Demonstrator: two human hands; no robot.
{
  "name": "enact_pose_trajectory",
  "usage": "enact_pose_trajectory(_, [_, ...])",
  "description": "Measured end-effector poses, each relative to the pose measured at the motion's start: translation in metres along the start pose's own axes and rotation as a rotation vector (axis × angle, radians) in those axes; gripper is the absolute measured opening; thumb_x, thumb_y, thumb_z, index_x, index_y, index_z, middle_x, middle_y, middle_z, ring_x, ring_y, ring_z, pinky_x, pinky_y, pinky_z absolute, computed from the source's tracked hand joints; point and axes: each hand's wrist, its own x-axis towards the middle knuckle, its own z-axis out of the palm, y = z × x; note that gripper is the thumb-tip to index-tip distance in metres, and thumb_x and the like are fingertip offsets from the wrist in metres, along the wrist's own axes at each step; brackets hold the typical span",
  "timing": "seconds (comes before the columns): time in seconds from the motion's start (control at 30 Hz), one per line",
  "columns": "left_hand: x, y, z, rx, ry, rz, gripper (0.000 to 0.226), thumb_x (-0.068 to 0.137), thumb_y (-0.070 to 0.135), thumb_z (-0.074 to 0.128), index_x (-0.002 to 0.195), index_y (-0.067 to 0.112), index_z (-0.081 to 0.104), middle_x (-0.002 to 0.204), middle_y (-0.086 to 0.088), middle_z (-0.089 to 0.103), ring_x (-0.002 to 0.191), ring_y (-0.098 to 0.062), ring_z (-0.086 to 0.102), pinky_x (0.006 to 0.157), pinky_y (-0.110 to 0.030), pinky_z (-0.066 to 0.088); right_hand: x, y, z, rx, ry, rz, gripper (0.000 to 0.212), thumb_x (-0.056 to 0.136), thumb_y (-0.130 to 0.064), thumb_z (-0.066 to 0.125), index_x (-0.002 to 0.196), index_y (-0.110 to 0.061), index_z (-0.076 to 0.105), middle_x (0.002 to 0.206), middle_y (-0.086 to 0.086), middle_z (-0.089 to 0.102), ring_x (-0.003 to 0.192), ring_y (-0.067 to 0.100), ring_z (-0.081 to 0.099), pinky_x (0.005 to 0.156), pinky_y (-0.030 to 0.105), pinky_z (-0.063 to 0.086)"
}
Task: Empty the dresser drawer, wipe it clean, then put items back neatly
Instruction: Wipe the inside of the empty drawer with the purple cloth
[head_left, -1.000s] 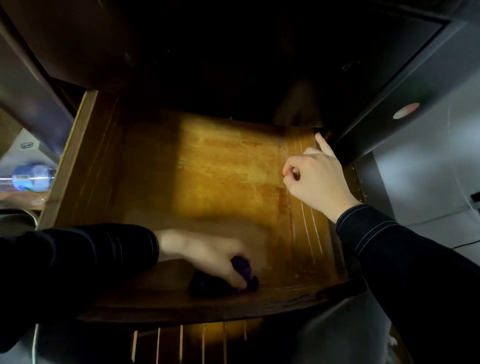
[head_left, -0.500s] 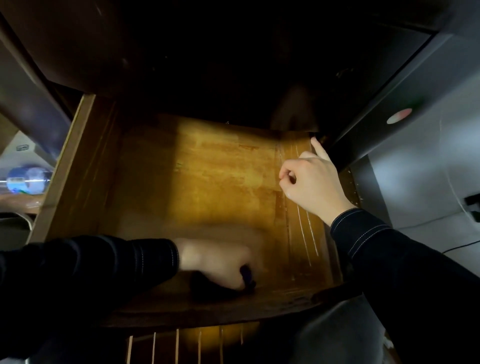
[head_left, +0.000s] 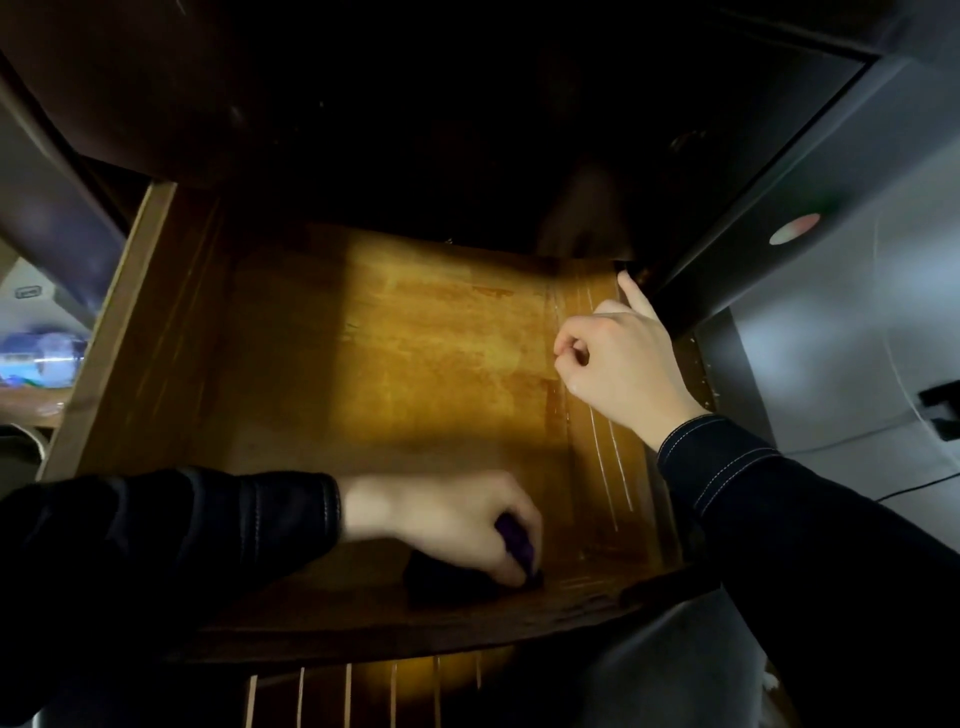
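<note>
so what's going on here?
A person is cleaning a pulled-out wooden drawer. The left hand grips a dark purple cloth and presses it onto the drawer floor near the front edge. The right hand rests on the drawer's right side wall with its fingers curled and one digit pointing toward the dresser frame, apparently steadying the drawer. No items show on the lit part of the floor, and the back is too dark to tell.

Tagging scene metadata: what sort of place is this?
Probably a home room, maybe a bedroom: a pulled-out brown wooden dresser drawer, the left hand gripping a dark purple cloth on its floor, and a blurred blue bottle beside it.
</note>
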Motion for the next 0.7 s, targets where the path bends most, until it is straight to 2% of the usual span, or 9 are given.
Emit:
enact_pose_trajectory(0.1, [-0.004, 0.016, -0.005, -0.290, -0.008, 0.105, 0.011, 0.088, 0.012, 0.074, 0.099, 0.014, 0.074, 0.093, 0.000, 0.073, 0.083, -0.007, 0.066, 0.076, -0.022, 0.054, 0.000, 0.000, 0.000, -0.003, -0.004, 0.000, 0.019, 0.090, -0.021, 0.059, 0.076, -0.022, 0.073, 0.060, -0.009, 0.058, 0.071, 0.012, 0.054, 0.127, 0.038, 0.007])
enact_pose_trajectory(0.17, [0.003, 0.012, 0.006, -0.165, 0.063, 0.041, 0.013, 0.090, 0.010, 0.071, 0.103, 0.009, 0.072, 0.093, 0.000, 0.069, 0.084, -0.009, 0.063, 0.076, -0.025, 0.051, 0.001, 0.000, -0.001, 0.000, 0.006, -0.001, 0.019, 0.090, -0.020, 0.059, 0.076, -0.022, 0.073, 0.060, -0.008, 0.059, 0.072, 0.013, 0.055, 0.127, 0.038, 0.007])
enact_pose_trajectory(0.23, [0.010, 0.004, 0.014, 0.073, 0.040, -0.124, 0.018, 0.094, 0.015, 0.066, 0.111, 0.007, 0.068, 0.098, -0.003, 0.065, 0.089, -0.016, 0.060, 0.077, -0.029, 0.050, 0.001, -0.001, -0.002, 0.004, 0.009, 0.001, 0.019, 0.090, -0.020, 0.059, 0.077, -0.021, 0.073, 0.062, -0.008, 0.060, 0.072, 0.013, 0.055, 0.127, 0.037, 0.006])
enact_pose_trajectory(0.3, [0.011, 0.002, 0.012, 0.150, -0.001, -0.218, 0.019, 0.095, 0.021, 0.065, 0.113, 0.013, 0.067, 0.103, -0.003, 0.065, 0.093, -0.018, 0.061, 0.078, -0.029, 0.051, 0.001, -0.001, -0.002, 0.000, 0.006, 0.000, 0.020, 0.091, -0.021, 0.058, 0.079, -0.021, 0.074, 0.063, -0.008, 0.061, 0.074, 0.012, 0.055, 0.127, 0.036, 0.004])
enact_pose_trajectory(0.4, [0.004, 0.019, -0.002, -0.068, -0.001, -0.073, 0.014, 0.091, 0.018, 0.070, 0.104, 0.015, 0.072, 0.093, 0.004, 0.068, 0.082, -0.007, 0.062, 0.070, -0.019, 0.050, 0.001, 0.000, -0.002, 0.012, 0.014, 0.001, 0.020, 0.090, -0.020, 0.058, 0.078, -0.022, 0.073, 0.063, -0.007, 0.060, 0.074, 0.013, 0.056, 0.127, 0.035, 0.004])
enact_pose_trajectory(0.5, [0.003, 0.036, -0.004, -0.166, 0.017, 0.052, 0.008, 0.089, 0.017, 0.071, 0.097, 0.017, 0.073, 0.093, 0.003, 0.071, 0.081, -0.008, 0.065, 0.073, -0.027, 0.056, 0.001, 0.000, -0.001, 0.021, 0.016, -0.001, 0.020, 0.090, -0.020, 0.058, 0.077, -0.021, 0.072, 0.062, -0.007, 0.060, 0.075, 0.014, 0.057, 0.127, 0.036, 0.005])
enact_pose_trajectory(0.57, [0.011, 0.032, 0.004, 0.004, 0.062, -0.005, 0.010, 0.090, 0.019, 0.069, 0.100, 0.017, 0.072, 0.098, -0.001, 0.069, 0.086, -0.016, 0.064, 0.076, -0.035, 0.055, 0.001, -0.001, -0.001, 0.026, 0.015, -0.001, 0.020, 0.090, -0.020, 0.058, 0.076, -0.022, 0.072, 0.061, -0.008, 0.058, 0.075, 0.013, 0.056, 0.127, 0.037, 0.006])
enact_pose_trajectory(0.67, [0.020, 0.018, 0.014, 0.409, -0.005, -0.226, 0.021, 0.094, 0.022, 0.063, 0.114, 0.016, 0.068, 0.105, -0.003, 0.068, 0.092, -0.022, 0.063, 0.078, -0.036, 0.054, 0.002, -0.002, -0.003, 0.011, -0.003, 0.004, 0.021, 0.092, -0.022, 0.055, 0.078, -0.023, 0.072, 0.061, -0.008, 0.059, 0.077, 0.012, 0.057, 0.127, 0.038, 0.006])
enact_pose_trajectory(0.7, [0.020, 0.016, 0.015, 0.450, -0.025, -0.264, 0.022, 0.095, 0.022, 0.061, 0.115, 0.016, 0.067, 0.106, -0.005, 0.068, 0.094, -0.024, 0.064, 0.078, -0.037, 0.055, 0.002, -0.002, -0.003, 0.011, -0.003, 0.005, 0.022, 0.092, -0.023, 0.055, 0.078, -0.023, 0.072, 0.061, -0.008, 0.059, 0.077, 0.012, 0.057, 0.127, 0.038, 0.006])
